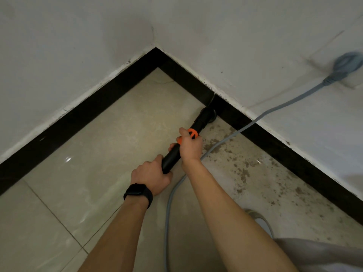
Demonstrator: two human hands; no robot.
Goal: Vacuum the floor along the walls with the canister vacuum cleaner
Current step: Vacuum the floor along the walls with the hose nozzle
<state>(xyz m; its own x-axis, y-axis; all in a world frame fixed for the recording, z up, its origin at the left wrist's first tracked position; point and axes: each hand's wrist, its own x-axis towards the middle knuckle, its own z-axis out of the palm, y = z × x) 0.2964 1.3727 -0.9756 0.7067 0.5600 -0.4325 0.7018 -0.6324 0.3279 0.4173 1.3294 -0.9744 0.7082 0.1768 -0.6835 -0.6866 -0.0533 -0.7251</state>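
Note:
A black vacuum wand (172, 158) with an orange collar (192, 133) slants from the middle of the view toward the right wall. Its round black nozzle (207, 114) rests on the tiled floor against the black skirting (235, 116). My left hand (151, 176), with a dark wristband, is closed around the wand's lower end. My right hand (189, 147) grips the wand higher up, just below the orange collar. The canister itself is out of view.
Two white walls meet in a corner (156, 48) ahead. A grey power cord (275, 108) runs from a wall plug (346, 62) down across the floor, passing right of the wand. Dark dirt specks (245, 169) cover the tiles along the right wall. My shoe (259, 218) stands at lower right.

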